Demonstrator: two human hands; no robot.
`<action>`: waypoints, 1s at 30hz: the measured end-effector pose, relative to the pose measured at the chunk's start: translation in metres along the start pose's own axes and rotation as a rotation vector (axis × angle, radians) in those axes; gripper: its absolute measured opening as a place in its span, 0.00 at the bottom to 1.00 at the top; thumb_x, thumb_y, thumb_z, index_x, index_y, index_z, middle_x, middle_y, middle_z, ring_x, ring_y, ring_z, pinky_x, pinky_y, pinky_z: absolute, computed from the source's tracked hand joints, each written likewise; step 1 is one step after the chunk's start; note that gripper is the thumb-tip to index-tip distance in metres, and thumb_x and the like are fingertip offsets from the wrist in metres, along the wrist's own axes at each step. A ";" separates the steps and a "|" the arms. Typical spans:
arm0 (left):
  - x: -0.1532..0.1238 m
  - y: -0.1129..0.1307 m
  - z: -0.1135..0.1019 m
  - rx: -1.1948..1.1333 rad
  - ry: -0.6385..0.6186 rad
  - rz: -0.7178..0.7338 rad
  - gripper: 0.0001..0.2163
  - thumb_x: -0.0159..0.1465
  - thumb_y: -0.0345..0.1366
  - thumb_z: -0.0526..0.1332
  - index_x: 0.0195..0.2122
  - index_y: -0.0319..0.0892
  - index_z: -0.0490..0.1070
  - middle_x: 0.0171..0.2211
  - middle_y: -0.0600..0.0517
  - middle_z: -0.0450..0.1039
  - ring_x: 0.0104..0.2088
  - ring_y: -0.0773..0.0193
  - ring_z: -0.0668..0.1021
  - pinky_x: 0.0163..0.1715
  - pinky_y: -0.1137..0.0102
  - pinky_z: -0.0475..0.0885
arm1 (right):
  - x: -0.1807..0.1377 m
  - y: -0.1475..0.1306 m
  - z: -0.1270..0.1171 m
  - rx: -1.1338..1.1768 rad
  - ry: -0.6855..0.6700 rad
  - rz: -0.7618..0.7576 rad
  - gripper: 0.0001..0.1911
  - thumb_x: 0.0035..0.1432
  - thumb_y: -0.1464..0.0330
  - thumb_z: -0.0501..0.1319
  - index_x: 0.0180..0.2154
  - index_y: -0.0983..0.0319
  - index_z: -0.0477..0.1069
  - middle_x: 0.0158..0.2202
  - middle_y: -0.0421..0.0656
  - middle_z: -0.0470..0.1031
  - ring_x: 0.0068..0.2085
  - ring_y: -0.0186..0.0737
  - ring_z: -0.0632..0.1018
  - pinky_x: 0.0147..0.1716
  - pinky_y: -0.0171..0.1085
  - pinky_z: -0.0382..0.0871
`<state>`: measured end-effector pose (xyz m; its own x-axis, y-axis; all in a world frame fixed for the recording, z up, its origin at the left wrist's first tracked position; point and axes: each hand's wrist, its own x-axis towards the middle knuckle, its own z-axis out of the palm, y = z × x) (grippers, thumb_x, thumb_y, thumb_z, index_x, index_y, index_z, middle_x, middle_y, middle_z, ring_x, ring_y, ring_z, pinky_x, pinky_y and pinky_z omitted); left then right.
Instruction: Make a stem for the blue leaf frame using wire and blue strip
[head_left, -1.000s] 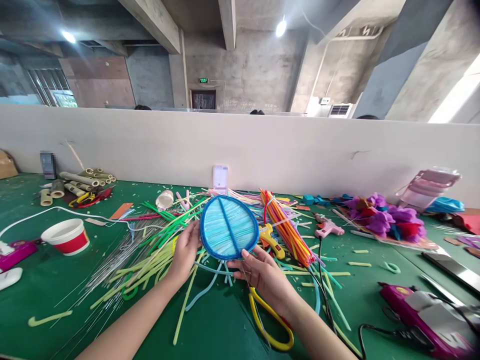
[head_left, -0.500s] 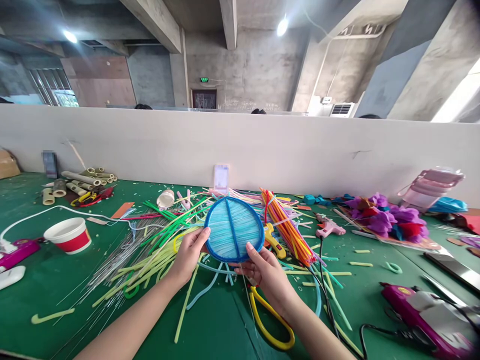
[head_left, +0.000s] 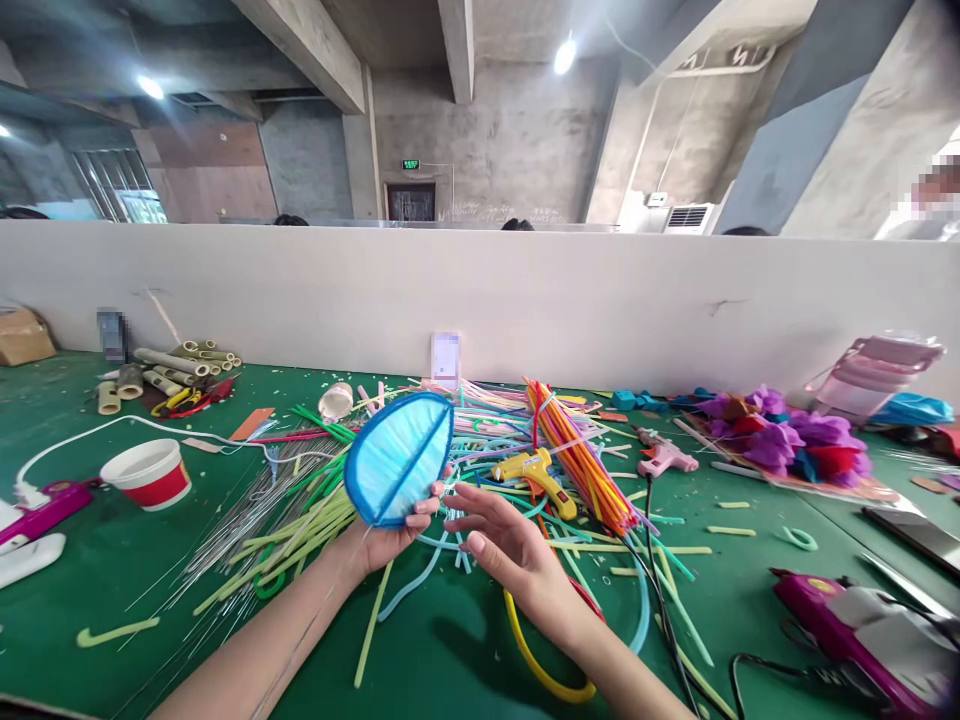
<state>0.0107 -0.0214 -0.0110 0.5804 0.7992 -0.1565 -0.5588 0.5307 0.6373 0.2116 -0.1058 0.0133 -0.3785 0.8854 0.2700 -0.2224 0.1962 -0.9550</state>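
As left hand (head_left: 381, 546) pinches leaf (head_left: 397, 458), right hand (head_left: 504, 545) open

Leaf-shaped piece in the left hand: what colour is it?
Light blue filling on the leaf-shaped piece, darker blue rim and midrib; head view.

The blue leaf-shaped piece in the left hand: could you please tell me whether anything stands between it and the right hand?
Nothing visible does. The left hand grips the blue leaf-shaped piece from below, and the open right hand hovers just right of it; the loose coloured stems lie on the table beneath.
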 end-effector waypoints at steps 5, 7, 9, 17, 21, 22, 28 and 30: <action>-0.005 -0.001 0.002 -0.076 -0.136 -0.118 0.14 0.70 0.27 0.46 0.50 0.30 0.69 0.34 0.46 0.68 0.23 0.71 0.68 0.16 0.82 0.62 | 0.003 -0.001 0.001 0.002 0.023 -0.007 0.16 0.67 0.59 0.62 0.55 0.53 0.71 0.58 0.46 0.75 0.55 0.45 0.77 0.53 0.44 0.69; -0.005 -0.001 0.001 -0.086 -0.177 -0.132 0.14 0.70 0.29 0.47 0.51 0.31 0.68 0.35 0.45 0.68 0.25 0.68 0.69 0.16 0.80 0.64 | 0.003 -0.001 0.002 0.002 -0.007 -0.009 0.15 0.68 0.60 0.60 0.55 0.54 0.70 0.54 0.46 0.78 0.56 0.45 0.77 0.54 0.44 0.68; -0.006 -0.002 0.000 -0.092 -0.211 -0.134 0.14 0.70 0.31 0.48 0.51 0.31 0.68 0.36 0.44 0.69 0.26 0.66 0.70 0.17 0.78 0.66 | 0.003 0.000 0.002 -0.014 0.003 0.004 0.15 0.69 0.60 0.59 0.54 0.54 0.70 0.53 0.46 0.78 0.53 0.44 0.78 0.51 0.42 0.69; -0.007 0.001 -0.003 -0.091 -0.278 -0.154 0.15 0.69 0.36 0.51 0.53 0.36 0.68 0.43 0.39 0.72 0.31 0.61 0.74 0.19 0.76 0.67 | 0.006 0.014 -0.005 -0.118 0.198 0.076 0.19 0.65 0.54 0.61 0.51 0.58 0.71 0.47 0.46 0.78 0.43 0.41 0.78 0.39 0.37 0.72; -0.011 0.002 0.001 -0.071 -0.304 -0.240 0.17 0.69 0.40 0.53 0.52 0.34 0.69 0.41 0.37 0.73 0.31 0.61 0.75 0.18 0.77 0.66 | 0.008 0.014 -0.006 -0.161 0.327 0.107 0.24 0.64 0.50 0.59 0.51 0.60 0.71 0.42 0.46 0.78 0.37 0.40 0.77 0.32 0.36 0.70; -0.012 0.001 0.002 -0.060 -0.313 -0.268 0.18 0.69 0.42 0.53 0.52 0.33 0.69 0.41 0.37 0.73 0.31 0.61 0.76 0.19 0.76 0.67 | 0.009 0.013 -0.007 -0.169 0.350 0.118 0.25 0.63 0.49 0.59 0.51 0.61 0.71 0.39 0.45 0.77 0.34 0.38 0.76 0.29 0.35 0.69; -0.009 -0.012 0.000 0.064 -0.411 -0.523 0.26 0.69 0.47 0.48 0.53 0.30 0.71 0.40 0.36 0.76 0.33 0.53 0.81 0.25 0.67 0.74 | 0.007 0.015 -0.009 -0.236 0.269 0.124 0.21 0.63 0.49 0.60 0.36 0.62 0.69 0.23 0.37 0.69 0.24 0.33 0.70 0.24 0.33 0.61; -0.006 -0.017 -0.004 0.082 -0.440 -0.578 0.27 0.70 0.47 0.45 0.55 0.28 0.70 0.40 0.35 0.78 0.34 0.49 0.82 0.28 0.62 0.75 | 0.007 0.019 -0.010 -0.254 0.259 0.128 0.21 0.64 0.49 0.59 0.31 0.60 0.65 0.21 0.35 0.66 0.24 0.33 0.70 0.24 0.33 0.61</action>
<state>0.0144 -0.0343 -0.0243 0.9631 0.2010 -0.1789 -0.0544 0.7967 0.6019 0.2138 -0.0915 -0.0045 -0.1418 0.9802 0.1381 0.0534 0.1469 -0.9877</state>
